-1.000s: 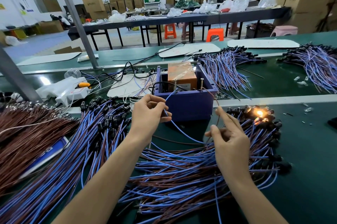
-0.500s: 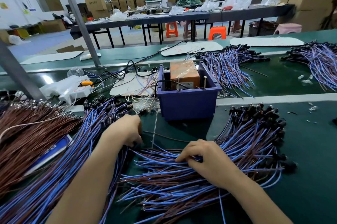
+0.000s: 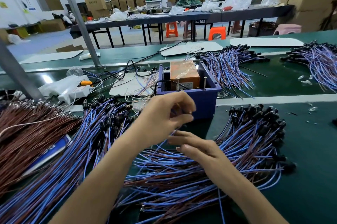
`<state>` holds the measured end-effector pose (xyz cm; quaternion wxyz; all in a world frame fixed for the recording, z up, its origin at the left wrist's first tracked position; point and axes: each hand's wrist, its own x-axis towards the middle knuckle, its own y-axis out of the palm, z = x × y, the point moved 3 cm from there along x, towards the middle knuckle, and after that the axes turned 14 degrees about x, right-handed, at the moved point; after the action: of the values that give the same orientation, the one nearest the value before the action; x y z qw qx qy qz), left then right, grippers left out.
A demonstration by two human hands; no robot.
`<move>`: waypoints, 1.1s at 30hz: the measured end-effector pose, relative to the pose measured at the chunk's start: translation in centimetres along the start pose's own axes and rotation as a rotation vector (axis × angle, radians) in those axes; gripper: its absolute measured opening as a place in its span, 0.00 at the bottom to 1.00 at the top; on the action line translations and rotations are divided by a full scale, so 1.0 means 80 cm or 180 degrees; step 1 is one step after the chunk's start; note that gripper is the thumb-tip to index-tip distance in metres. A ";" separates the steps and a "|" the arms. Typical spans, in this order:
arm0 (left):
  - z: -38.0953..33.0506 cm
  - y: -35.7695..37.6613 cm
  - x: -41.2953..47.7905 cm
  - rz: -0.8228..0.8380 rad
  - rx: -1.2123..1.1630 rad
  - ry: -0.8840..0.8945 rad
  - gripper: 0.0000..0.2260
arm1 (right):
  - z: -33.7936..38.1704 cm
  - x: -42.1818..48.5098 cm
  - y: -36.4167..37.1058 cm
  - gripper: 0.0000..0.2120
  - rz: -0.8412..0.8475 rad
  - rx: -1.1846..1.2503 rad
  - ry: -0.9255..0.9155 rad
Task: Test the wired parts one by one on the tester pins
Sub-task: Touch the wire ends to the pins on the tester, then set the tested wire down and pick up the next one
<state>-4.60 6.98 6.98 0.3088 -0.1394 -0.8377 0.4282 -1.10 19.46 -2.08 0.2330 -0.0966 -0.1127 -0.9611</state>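
Note:
The tester is a blue box [image 3: 206, 96] with an orange block inside and two upright metal pins [image 3: 204, 82] on its near rim. My left hand [image 3: 169, 112] is raised just in front of the box and pinches the end of a blue wire [image 3: 172, 132]. Below it, my right hand [image 3: 198, 148] reaches over the fan of blue and brown wired parts [image 3: 246, 143] with black caps, its fingers stretched out among the wire ends. Motion blur hides whether those fingers pinch a wire.
A second heap of blue wired parts [image 3: 76, 147] lies on the left, beside a brown bundle [image 3: 23, 132]. A white power strip [image 3: 73, 89] and cables sit behind it. More wire bundles [image 3: 229, 70] lie on the far belt. A metal post [image 3: 78, 18] rises at left.
Both hands dropped from the tester to the piles and the lit part went dark. Now my left hand has risen toward the box with a blue wire, and my right hand shifted slightly right.

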 end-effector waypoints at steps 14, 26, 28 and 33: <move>0.031 0.024 -0.009 0.1570 -0.0142 -0.0935 0.09 | 0.025 -0.025 -0.099 0.10 -0.3919 0.0465 -0.1405; 0.078 -0.055 -0.017 0.0390 -0.0582 -0.1353 0.01 | 0.031 -0.024 -0.103 0.11 -0.3715 -0.2096 -0.0070; 0.067 -0.054 -0.016 0.0406 -0.0879 -0.1257 0.03 | 0.026 -0.019 -0.094 0.15 -0.3450 -0.2440 0.0391; 0.048 -0.052 -0.012 0.0114 -0.1847 -0.1126 0.05 | 0.012 -0.013 -0.083 0.23 -0.2927 -0.2925 0.0992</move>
<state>-6.19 1.64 8.23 0.0986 -0.1598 -0.9627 0.1949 -3.13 25.89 -2.52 -0.2518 0.0119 0.3135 -0.9155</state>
